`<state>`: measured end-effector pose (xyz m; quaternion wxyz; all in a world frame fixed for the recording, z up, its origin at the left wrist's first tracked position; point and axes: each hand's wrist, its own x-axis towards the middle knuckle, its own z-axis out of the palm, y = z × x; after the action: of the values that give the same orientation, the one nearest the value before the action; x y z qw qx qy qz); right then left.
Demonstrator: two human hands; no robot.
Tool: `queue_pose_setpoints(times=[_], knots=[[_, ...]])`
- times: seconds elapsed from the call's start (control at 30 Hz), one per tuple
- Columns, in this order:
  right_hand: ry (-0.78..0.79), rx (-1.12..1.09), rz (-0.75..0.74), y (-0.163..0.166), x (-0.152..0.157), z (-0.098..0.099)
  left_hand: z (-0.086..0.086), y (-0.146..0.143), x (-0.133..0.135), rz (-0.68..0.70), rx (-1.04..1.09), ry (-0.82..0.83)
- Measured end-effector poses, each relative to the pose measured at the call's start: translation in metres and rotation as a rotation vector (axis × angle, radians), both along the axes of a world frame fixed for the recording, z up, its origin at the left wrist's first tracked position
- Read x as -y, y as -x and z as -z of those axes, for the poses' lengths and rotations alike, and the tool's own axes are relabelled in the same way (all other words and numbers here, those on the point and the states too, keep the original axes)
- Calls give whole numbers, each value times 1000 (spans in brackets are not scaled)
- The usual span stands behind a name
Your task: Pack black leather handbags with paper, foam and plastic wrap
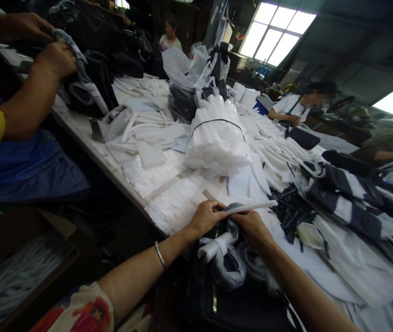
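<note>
My left hand (206, 216) and my right hand (252, 225) meet at the table's near edge, both pinched on a white foam strip (254, 206) that sticks out to the right. Grey thin wrapping (231, 265) bunches under my hands, around a rolled white foam piece (215, 246). Below it lies a black bag (231, 304) with a gold trim, against my forearms. A silver bangle sits on my left wrist.
The long table (182, 193) is covered with white foam strips, a tied bundle of foam sheets (217, 138), black straps (291, 212) and black bags wrapped in white. A tape dispenser (108, 122) stands at left. Another person's hands (49, 55) handle a bag at top left; other people sit at the far side.
</note>
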<state>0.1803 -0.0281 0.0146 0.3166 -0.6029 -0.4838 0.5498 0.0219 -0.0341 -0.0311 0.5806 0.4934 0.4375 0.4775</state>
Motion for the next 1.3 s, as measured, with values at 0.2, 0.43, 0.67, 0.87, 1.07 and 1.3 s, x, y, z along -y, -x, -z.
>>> queue_pose_setpoints(times=[0.2, 0.43, 0.67, 0.87, 1.07, 1.3], knots=[[126, -124, -116, -2, 2, -11, 5, 1, 0, -22, 24, 55], [8, -96, -136, -5, 9, 1, 5, 2, 3, -27, 23, 93], [124, -130, -48, -10, 12, -4, 5, 2, 5, 6, 27, 86], [206, -236, -59, -13, 14, -9, 3, 4, 5, -5, -6, 94], [204, -144, -73, -6, 11, 0, -3, 3, 11, -32, -30, 101], [140, -102, -120, -10, 11, 5, 2, 7, 9, 40, -8, 70]])
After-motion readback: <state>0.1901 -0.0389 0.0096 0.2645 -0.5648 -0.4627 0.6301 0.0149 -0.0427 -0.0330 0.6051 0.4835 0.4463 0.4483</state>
